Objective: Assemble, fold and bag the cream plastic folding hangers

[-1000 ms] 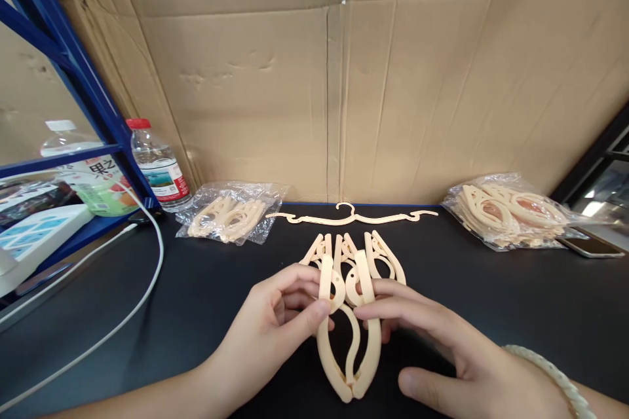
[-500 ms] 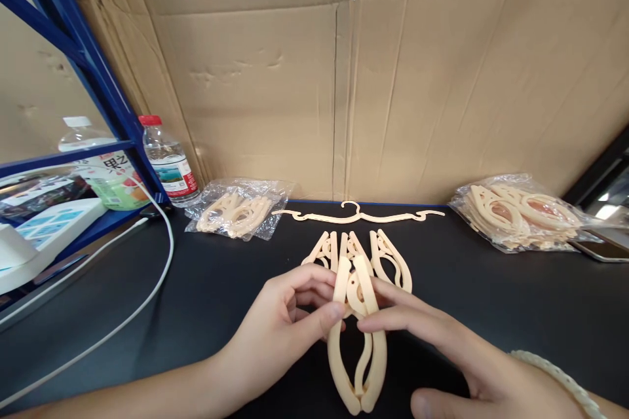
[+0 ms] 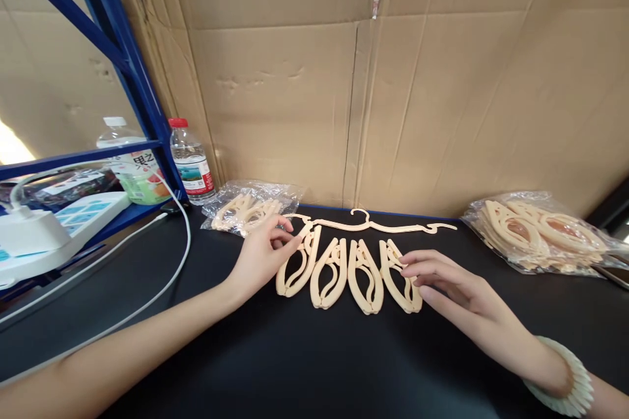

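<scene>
You are looking down at a black table. Four folded hangers are lying side by side at its middle, an unfolded hanger just behind them. Two bags of hangers are sitting at the back, left and right. A white cable is trailing across the left side.

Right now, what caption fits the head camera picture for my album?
Left hand and right hand touch the ends of a row of four folded cream hangers on a black table.

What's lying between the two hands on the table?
Head view: a row of four folded hangers. The left hand touches the leftmost one and the right hand touches the rightmost.
</scene>
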{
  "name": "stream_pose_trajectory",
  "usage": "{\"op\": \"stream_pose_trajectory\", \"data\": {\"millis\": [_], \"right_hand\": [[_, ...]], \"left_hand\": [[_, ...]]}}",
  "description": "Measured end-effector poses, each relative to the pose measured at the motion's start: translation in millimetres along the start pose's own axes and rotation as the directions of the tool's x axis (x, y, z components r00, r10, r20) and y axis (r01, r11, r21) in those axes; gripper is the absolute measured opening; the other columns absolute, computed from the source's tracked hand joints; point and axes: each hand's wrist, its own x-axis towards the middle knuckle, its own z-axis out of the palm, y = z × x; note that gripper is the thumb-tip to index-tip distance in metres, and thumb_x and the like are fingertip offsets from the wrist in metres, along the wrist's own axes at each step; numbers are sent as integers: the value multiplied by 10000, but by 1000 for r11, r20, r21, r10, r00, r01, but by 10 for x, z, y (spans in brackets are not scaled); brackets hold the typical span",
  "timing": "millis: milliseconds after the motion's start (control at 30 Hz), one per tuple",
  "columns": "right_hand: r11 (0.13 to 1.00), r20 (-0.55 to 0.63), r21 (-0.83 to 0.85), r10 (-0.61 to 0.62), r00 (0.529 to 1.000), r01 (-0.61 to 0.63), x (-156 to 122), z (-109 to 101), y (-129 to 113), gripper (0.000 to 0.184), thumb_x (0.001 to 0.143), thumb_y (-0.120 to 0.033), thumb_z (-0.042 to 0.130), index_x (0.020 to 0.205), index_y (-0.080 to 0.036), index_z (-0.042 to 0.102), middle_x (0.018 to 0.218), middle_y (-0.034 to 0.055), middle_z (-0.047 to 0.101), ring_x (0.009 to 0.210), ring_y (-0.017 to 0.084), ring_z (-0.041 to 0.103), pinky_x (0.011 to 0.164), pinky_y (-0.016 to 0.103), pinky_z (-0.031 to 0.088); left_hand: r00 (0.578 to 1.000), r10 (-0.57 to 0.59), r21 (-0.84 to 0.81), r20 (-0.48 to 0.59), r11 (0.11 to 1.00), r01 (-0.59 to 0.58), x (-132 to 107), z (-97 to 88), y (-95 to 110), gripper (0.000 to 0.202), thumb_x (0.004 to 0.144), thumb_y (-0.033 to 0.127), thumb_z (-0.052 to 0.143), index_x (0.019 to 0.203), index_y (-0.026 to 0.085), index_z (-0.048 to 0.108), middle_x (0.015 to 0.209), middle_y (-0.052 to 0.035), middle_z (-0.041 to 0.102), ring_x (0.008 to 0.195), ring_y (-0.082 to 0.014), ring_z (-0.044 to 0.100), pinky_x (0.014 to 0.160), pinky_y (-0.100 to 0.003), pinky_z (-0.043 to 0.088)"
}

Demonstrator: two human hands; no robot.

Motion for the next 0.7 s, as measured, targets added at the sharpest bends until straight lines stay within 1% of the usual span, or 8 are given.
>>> {"op": "stream_pose_trajectory", "data": {"millis": [100, 167, 233, 333, 400, 533, 600, 700], "right_hand": [[999, 20, -50, -11, 1000, 12, 0, -12, 5, 185, 970, -355, 537, 1066, -262, 665, 1189, 86, 586, 978, 225, 619, 814, 338, 566], [992, 37, -117, -50, 998, 54, 0, -27, 3, 179, 981, -322, 514, 1088, -262, 644, 1165, 84, 596, 976, 226, 614, 834, 354, 554], [968, 80, -208, -125, 989, 139, 1, -45, -4, 202, 990, -262, 482, 1143, -272, 613, 1165, 81, 595, 1048, 232, 587, 896, 375, 529], [902, 217, -336, -205, 954, 270, -6, -58, -22, 325, 987, -181, 436, 1280, -280, 536, 1244, 87, 562, 1188, 237, 513, 994, 407, 481], [856, 310, -415, -187, 932, 310, -20, -50, -35, 393, 980, -173, 438, 1358, -267, 486, 1341, 95, 512, 1275, 247, 449, 1057, 439, 437], [775, 454, -526, -92, 886, 350, -51, 2, -38, 460, 994, -308, 480, 1447, -251, 422, 1513, 85, 364, 1415, 290, 273, 1138, 508, 330], [758, 503, -543, -53, 863, 363, -58, 33, -34, 533, 998, -391, 480, 1495, -250, 349, 1554, 76, 297, 1440, 301, 212, 1150, 526, 297], [746, 535, -559, -9, 845, 362, -58, 60, -32, 596, 1004, -440, 458, 1532, -258, 252, 1576, 61, 236, 1451, 302, 174, 1162, 543, 248]], "left_hand": [[995, 91, 214, 28, 972, -95, -15, 43, -87, 204, 829, 348, 569, 932, 214, 456, 855, -3, 703, 483, -110, 525, 569, -267, 427], [992, 96, 346, 77, 931, -117, -35, 34, -76, 240, 856, 382, 535, 1011, 217, 457, 1002, -32, 693, 499, -117, 560, 571, -277, 439], [988, 90, 515, 123, 846, -141, -74, 4, 8, 274, 883, 426, 497, 1071, 227, 479, 1064, -48, 691, 598, -169, 640, 580, -288, 440], [972, 91, 710, 217, 668, -222, -191, -45, 215, 367, 907, 492, 450, 1137, 222, 546, 1104, -93, 698, 784, -280, 701, 610, -322, 462], [948, 103, 717, 301, 631, -296, -307, -64, 340, 441, 923, 525, 403, 1189, 219, 577, 1152, -111, 684, 814, -303, 703, 635, -359, 501], [884, 196, 646, 425, 618, -447, -549, -60, 441, 553, 880, 562, 481, 1324, 240, 546, 1377, -125, 563, 1204, -375, 557, 840, -459, 545], [843, 174, 595, 509, 637, -490, -637, -41, 438, 603, 875, 570, 495, 1394, 264, 487, 1450, -115, 498, 1312, -392, 458, 930, -529, 511], [785, 123, 529, 607, 675, -515, -702, 12, 408, 607, 886, 589, 474, 1412, 286, 471, 1535, -101, 384, 1380, -417, 360, 996, -604, 450]]}}
